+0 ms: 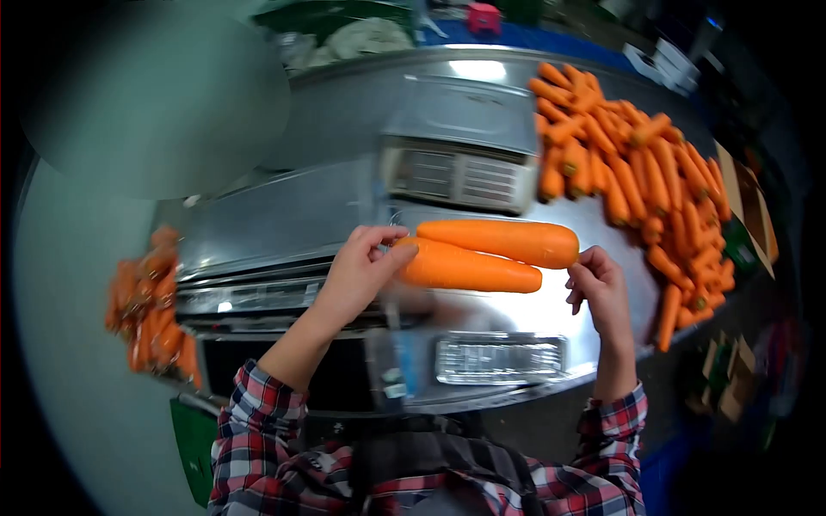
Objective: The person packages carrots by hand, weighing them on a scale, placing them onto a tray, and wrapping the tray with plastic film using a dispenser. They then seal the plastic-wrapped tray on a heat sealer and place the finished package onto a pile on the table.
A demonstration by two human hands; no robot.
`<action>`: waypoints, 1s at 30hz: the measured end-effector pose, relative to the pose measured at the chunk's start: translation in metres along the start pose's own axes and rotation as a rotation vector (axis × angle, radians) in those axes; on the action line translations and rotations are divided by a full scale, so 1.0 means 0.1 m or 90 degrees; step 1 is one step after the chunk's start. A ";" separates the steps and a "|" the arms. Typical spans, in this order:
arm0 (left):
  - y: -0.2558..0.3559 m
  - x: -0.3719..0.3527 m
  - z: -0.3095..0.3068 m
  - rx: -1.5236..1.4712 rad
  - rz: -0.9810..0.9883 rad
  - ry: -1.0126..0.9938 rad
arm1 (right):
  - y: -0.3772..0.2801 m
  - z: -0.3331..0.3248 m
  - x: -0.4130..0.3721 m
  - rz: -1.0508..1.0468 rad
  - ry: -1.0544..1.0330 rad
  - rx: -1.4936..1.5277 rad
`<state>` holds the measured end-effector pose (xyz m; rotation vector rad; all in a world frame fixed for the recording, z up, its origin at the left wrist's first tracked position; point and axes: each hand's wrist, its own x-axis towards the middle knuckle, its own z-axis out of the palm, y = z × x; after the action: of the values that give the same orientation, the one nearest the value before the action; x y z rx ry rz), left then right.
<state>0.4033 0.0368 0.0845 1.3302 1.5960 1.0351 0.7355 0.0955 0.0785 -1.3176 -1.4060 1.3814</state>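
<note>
Pinching the thick ends of two carrots with my left hand, over the steel counter. Right hand loosely curled beside their tips, gripping nothing. They look stiff, weighty and smooth-skinned; I'd take hold mid-length.

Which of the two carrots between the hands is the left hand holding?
The nearer carrot, the lower one in view: the left hand pinches its left end. The farther carrot lies just behind it, reaching further right.
</note>
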 end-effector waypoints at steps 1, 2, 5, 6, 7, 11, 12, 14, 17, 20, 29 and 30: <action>-0.12 -0.08 -0.34 -0.031 -0.011 0.022 | -0.05 0.37 0.06 -0.020 -0.028 -0.020; -0.18 -0.14 -0.67 -0.065 -0.031 0.033 | -0.17 0.75 0.12 -0.027 -0.049 -0.041; -0.52 -0.27 -1.74 -0.106 -0.040 0.103 | -0.39 1.89 0.32 -0.049 -0.110 -0.103; -0.61 -0.31 -2.04 -0.076 -0.023 0.143 | -0.47 2.25 0.42 -0.045 -0.152 -0.192; -0.78 -0.29 -2.35 -0.070 -0.026 0.156 | -0.53 2.59 0.51 -0.052 -0.190 -0.213; -1.50 -0.23 -3.10 0.017 -0.070 0.191 | -0.43 3.56 0.81 -0.150 -0.231 -0.422; -1.57 -0.29 -3.18 0.011 -0.077 0.188 | -0.34 3.70 0.88 -0.195 -0.226 -0.492; -1.70 -0.34 -3.33 -0.005 -0.053 0.176 | -0.63 3.82 0.80 -0.160 -0.224 -0.523; -1.82 -0.34 -3.42 0.041 0.007 0.150 | -0.47 3.85 0.95 -0.353 -0.203 -0.489; -1.79 -0.39 -3.43 0.062 0.026 0.130 | -0.66 3.92 0.79 -0.298 -0.371 -0.506; -1.90 -0.43 -3.45 -0.097 0.002 0.114 | -0.61 3.88 0.48 -0.436 -0.103 -0.495; -1.94 -0.44 -3.44 -0.097 0.001 0.117 | -0.57 3.82 0.50 -0.390 -0.149 -0.510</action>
<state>0.0228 -0.0618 0.0255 1.1613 1.6138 1.2849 0.3465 0.0715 0.0754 -1.0210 -2.4175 0.5692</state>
